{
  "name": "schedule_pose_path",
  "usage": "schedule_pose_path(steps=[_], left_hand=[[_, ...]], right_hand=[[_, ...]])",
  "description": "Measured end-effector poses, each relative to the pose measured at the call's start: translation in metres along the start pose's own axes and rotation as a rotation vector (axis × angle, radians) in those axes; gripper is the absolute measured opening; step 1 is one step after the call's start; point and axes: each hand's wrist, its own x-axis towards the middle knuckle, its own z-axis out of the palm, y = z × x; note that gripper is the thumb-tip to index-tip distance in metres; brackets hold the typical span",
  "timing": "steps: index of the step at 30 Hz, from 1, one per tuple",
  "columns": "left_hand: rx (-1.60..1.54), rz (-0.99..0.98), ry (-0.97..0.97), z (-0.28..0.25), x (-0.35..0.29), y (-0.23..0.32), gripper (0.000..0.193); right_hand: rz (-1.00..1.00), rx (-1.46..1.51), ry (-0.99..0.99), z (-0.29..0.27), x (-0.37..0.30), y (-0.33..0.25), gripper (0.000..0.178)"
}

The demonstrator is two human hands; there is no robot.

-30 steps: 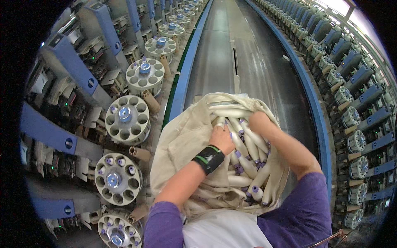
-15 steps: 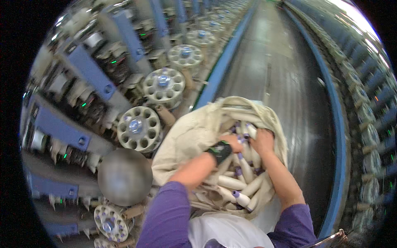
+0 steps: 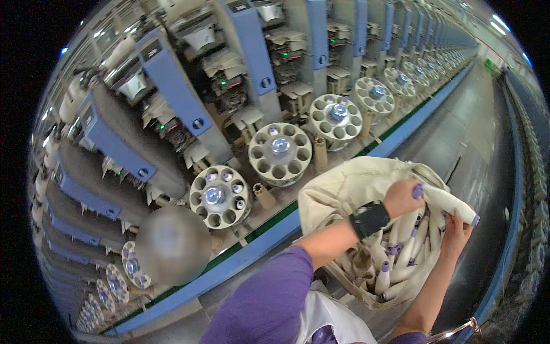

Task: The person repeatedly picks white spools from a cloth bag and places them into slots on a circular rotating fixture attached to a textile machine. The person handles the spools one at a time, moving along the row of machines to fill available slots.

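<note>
A: Where is the white bobbin [image 3: 450,203] being held?

B: Above the far right edge of the cloth sack [image 3: 335,179], one end sticking out past the rim. The right hand [image 3: 456,230] has its fingers grasping it from underneath, near that outer end.

A: Why from below?

B: Probably to carry the weight without rubbing the wound surface, which looks smooth and soft. The form is long and slender, with a purple tip showing beyond the white.

A: And the left hand [image 3: 403,198]?

B: Its fingers are clenched around a purple tube end [image 3: 418,191] at the bobbin's inner end. From this angle I can't be sure whether that belongs to the same bobbin or a second one.

A: The sack's mouth gapes wide.

B: Likely so that both hands can get in. It's cream, creased fabric, bulging at the left edge. Inside, loose bobbins [image 3: 382,279] lie at all angles, some close to the near rim.

A: Beyond the left edge?

B: A round magazine [image 3: 280,147], hard and pale, with a ring of deep cups, presumably shaped so each keeps one bobbin upright. Brown tubes [image 3: 320,155] stand beside it.
</note>
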Motion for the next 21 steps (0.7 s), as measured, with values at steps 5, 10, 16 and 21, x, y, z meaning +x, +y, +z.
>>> schedule_pose_path(steps=[5,10,16,21], left_hand=[[-1.006,-0.229,0.049,-0.158,-0.078,-0.009,0.014],[-1.034,-0.414,0.337,-0.260,-0.184,-0.031,0.014],[-0.592,-0.231,0.647,-0.339,-0.260,-0.040,0.015],[-0.197,-0.332,0.607,-0.375,-0.302,-0.028,0.013]], right_hand=[[0.410,0.345,-0.170,0.098,-0.039,0.057,0.039],[0.830,0.586,-0.469,0.201,-0.113,0.113,0.046],[1.184,0.389,-1.046,0.283,-0.157,0.141,0.027],[0.362,-0.223,-1.546,0.348,-0.190,0.153,0.029]])
